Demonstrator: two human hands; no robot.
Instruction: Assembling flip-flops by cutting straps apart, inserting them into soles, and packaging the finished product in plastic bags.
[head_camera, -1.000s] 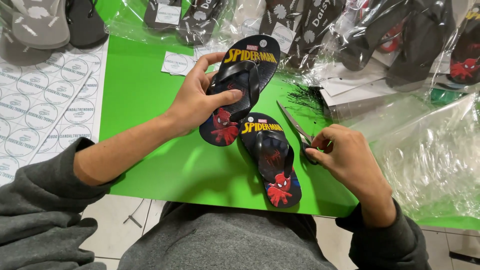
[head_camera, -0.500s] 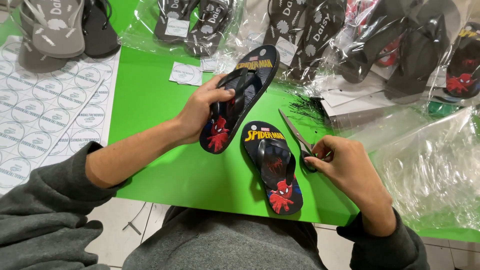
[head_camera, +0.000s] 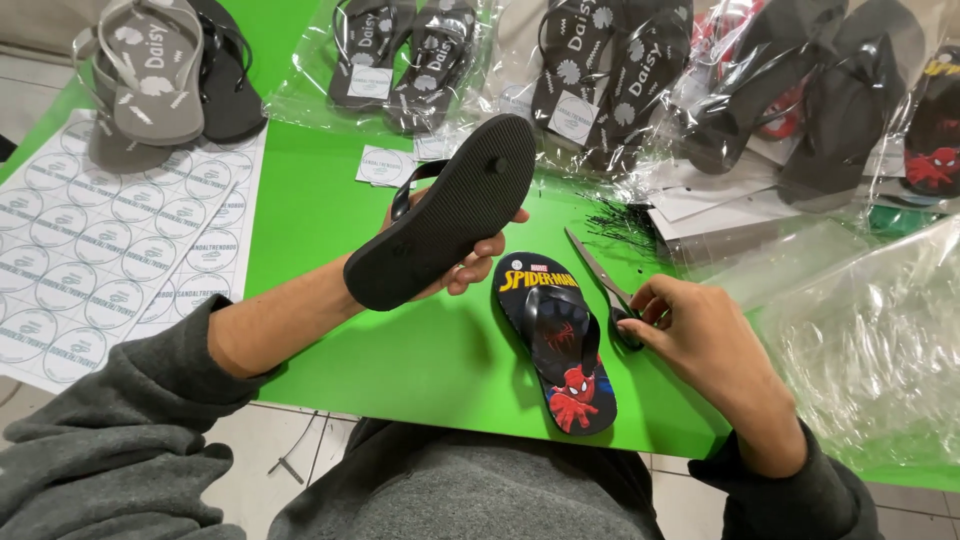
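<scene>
Since half a second ago the left hand (head_camera: 462, 262) has turned its black flip-flop (head_camera: 440, 215) over, so the plain sole now faces up; its fingers are closed on the sandal, held above the green table (head_camera: 400, 350), long axis running from lower left to upper right. The right hand (head_camera: 700, 335) is curled around scissors (head_camera: 605, 285) just right of the second, printed flip-flop (head_camera: 558, 340), which lies flat on the table below the raised one, its long axis running away from the person.

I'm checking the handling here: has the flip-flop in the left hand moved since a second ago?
Yes. The held flip-flop has been turned over, black sole up, lifted above the green table; the other flip-flop stays flat.
</scene>
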